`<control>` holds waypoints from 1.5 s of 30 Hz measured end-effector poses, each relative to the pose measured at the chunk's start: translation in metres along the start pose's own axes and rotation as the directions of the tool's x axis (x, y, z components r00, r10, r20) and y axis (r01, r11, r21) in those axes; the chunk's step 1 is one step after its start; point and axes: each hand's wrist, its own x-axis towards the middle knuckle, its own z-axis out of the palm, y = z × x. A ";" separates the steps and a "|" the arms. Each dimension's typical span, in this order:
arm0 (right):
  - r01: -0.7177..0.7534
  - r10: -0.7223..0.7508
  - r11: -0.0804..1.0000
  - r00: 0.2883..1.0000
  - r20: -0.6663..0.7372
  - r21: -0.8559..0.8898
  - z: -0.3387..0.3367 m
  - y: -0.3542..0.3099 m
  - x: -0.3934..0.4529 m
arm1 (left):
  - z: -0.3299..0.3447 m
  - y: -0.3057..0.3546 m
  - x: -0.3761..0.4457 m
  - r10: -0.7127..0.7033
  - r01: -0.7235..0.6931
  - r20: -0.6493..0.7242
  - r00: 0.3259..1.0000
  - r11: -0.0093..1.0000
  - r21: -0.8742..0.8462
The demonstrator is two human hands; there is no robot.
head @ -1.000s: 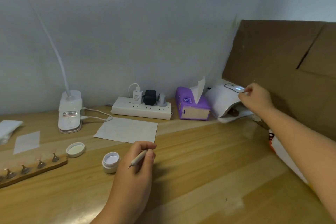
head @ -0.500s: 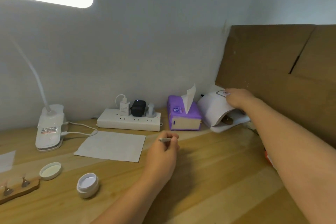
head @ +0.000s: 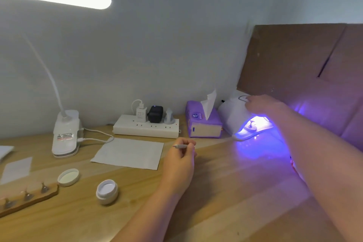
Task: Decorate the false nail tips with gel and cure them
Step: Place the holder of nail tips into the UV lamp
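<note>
Light floods out of the curing lamp (head: 234,116) at the back right of the desk (head: 225,192), and that is the change: half a second ago its mouth was dark, now it glows violet and spills a purple patch across the wood and the cardboard (head: 314,61) behind. From the head view, the right hand (head: 259,103) rests on top of the lamp, fingertips at the control panel; my read is it has pressed the button, though whether the fingers are straight or curled is too blurred to tell. Inside the lit opening stands 1 nail tip on its stand (head: 251,125), so curing looks under way for that piece.

The left hand (head: 181,161) sits mid-desk, fingers curled round a thin brush (head: 180,146) whose tip points left. The open gel pot (head: 107,192) and its lid (head: 68,177) lie front left, near the wooden holder (head: 29,200) carrying 3 or more further tips. Those are outside the lamp, so more decorating and curing probably remains.

A sheet of paper (head: 128,152), a power strip (head: 146,128), a tissue box (head: 202,124) and a desk lamp (head: 65,133) line the back.
</note>
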 end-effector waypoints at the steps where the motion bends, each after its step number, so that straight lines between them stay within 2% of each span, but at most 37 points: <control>1: -0.036 0.036 0.999 0.999 -0.006 -0.004 0.004 0.000 -0.010 | -0.001 0.001 0.001 -0.017 0.016 -0.027 0.999 1.000 -0.019; 3: -0.120 0.120 0.993 0.993 -0.001 0.011 0.014 -0.005 -0.037 | -0.004 0.005 -0.001 -0.048 0.045 -0.072 0.996 0.998 -0.046; 5: -0.127 0.129 0.981 0.992 -0.006 0.144 0.028 -0.012 -0.073 | -0.008 0.010 -0.007 -0.089 0.085 -0.055 0.995 0.994 -0.065; 7: -0.061 0.091 0.940 0.993 -0.075 0.336 0.042 -0.019 -0.108 | -0.014 0.013 -0.013 -0.168 0.169 0.019 0.986 0.981 -0.099; 9: 0.040 0.033 0.920 0.983 -0.179 0.389 0.047 -0.025 -0.140 | -0.028 0.021 -0.017 -0.257 0.269 0.098 0.962 0.953 -0.137; 11: 0.114 -0.017 0.904 0.973 -0.232 0.412 0.047 -0.034 -0.167 | -0.051 0.035 -0.026 -0.240 0.261 0.142 0.960 0.952 -0.158; 13: 0.146 -0.023 0.854 0.970 -0.243 0.499 0.039 -0.051 -0.188 | -0.079 0.052 -0.037 -0.162 0.191 0.143 0.976 0.956 -0.223; 17: 0.196 -0.062 0.730 0.973 -0.222 0.655 0.009 -0.104 -0.215 | -0.147 0.073 -0.065 0.018 -0.011 0.029 0.999 0.976 -0.218; 21: 0.274 -0.112 0.569 0.960 -0.257 0.775 -0.013 -0.173 -0.248 | -0.217 0.068 -0.094 0.143 -0.154 -0.138 0.980 0.985 -0.076; 25: 0.371 -0.196 0.454 0.929 -0.315 0.810 -0.018 -0.233 -0.292 | -0.275 0.047 -0.117 0.170 -0.137 -0.333 0.928 0.983 0.121; 27: 0.406 -0.264 0.419 0.910 -0.319 0.812 -0.021 -0.255 -0.311 | -0.298 0.036 -0.125 0.195 -0.071 -0.457 0.868 0.959 0.274; 29: 0.448 -0.366 0.401 0.878 -0.309 0.799 -0.025 -0.274 -0.327 | -0.317 0.025 -0.129 0.177 0.016 -0.535 0.826 0.941 0.337; 31: 0.479 -0.454 0.411 0.845 -0.281 0.776 -0.027 -0.289 -0.339 | -0.329 0.013 -0.131 0.142 0.075 -0.561 0.816 0.935 0.345; 34: 0.455 -0.524 0.480 0.835 -0.171 0.750 -0.018 -0.309 -0.351 | -0.339 -0.003 -0.132 0.132 0.084 -0.566 0.814 0.937 0.339; 36: 0.418 -0.530 0.552 0.844 -0.084 0.722 -0.005 -0.319 -0.358 | -0.341 -0.013 -0.133 0.123 0.071 -0.559 0.820 0.947 0.313; 39: 0.386 -0.495 0.636 0.868 -0.030 0.668 0.019 -0.326 -0.362 | -0.342 -0.018 -0.131 0.089 0.068 -0.517 0.852 0.958 0.278; 45: 0.373 -0.484 0.712 0.874 0.031 0.595 0.046 -0.327 -0.363 | -0.342 -0.022 -0.125 0.063 0.064 -0.375 0.925 0.947 0.315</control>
